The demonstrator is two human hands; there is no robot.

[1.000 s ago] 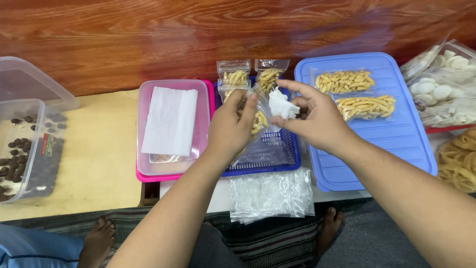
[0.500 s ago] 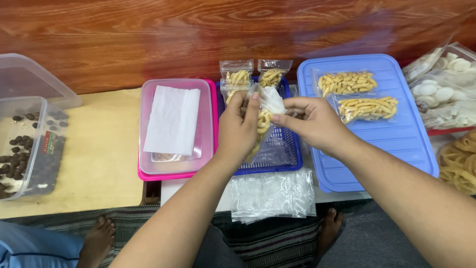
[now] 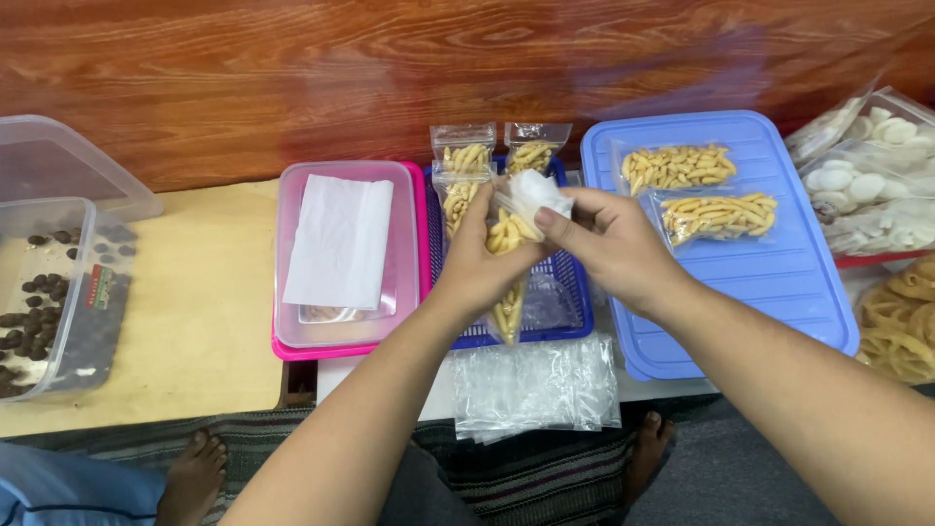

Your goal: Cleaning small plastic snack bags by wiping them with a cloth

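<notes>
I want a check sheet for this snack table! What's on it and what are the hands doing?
Surface: pale wooden tabletop.
Job's things: clear snack bag of yellow sticks; white packet at its mouth.
Clutter: blue basket, pink-rimmed box with white paper, blue lid bearing two filled bags, empty bags, tub of dark pieces.
Hands: left hand grips the bag; right hand pinches the packet.
Cables: nothing seen.
Surroundings: wooden wall, bare feet below.

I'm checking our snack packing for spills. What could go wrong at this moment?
The small clear bag of yellow snack sticks sits between the left hand and right hand with its top apparently unsealed, so sticks might drop into the blue basket. The stack of empty bags overhangs the edge and may slip.
</notes>
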